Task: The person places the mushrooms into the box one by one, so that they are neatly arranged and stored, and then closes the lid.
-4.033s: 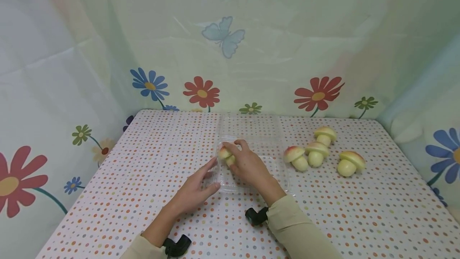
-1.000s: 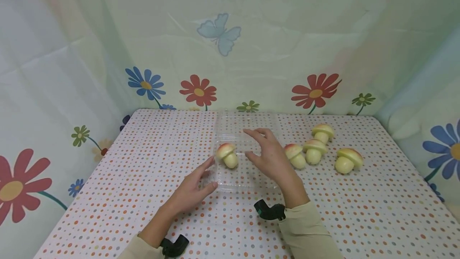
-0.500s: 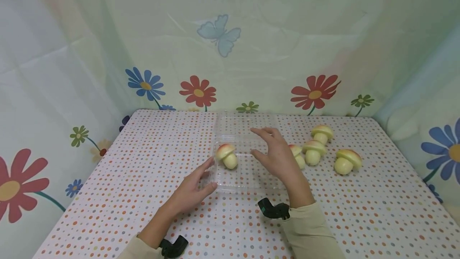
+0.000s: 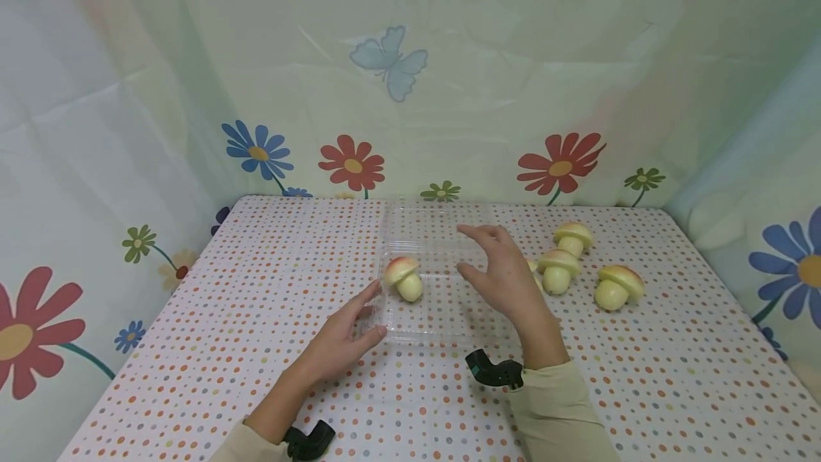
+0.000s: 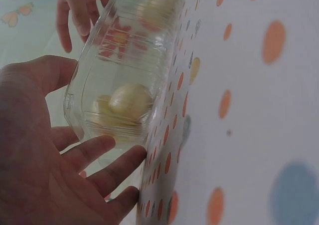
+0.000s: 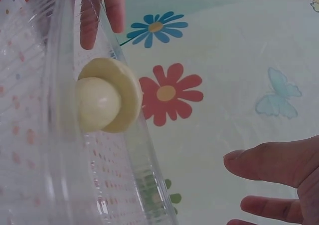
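Left hand [image 4: 343,337] steadies clear tray [image 4: 442,319] at its 8 o'clock corner, fingers straight. Right hand [image 4: 507,280] hovers empty, released; best approach nearest mushroom [image 4: 556,269] from above, at 3 o'clock.

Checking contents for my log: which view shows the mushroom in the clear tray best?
The right wrist view: the mushroom fills the frame, cap and stem sharp. The head view shows it small inside the tray; the left wrist view shows it blurred through the tray wall.
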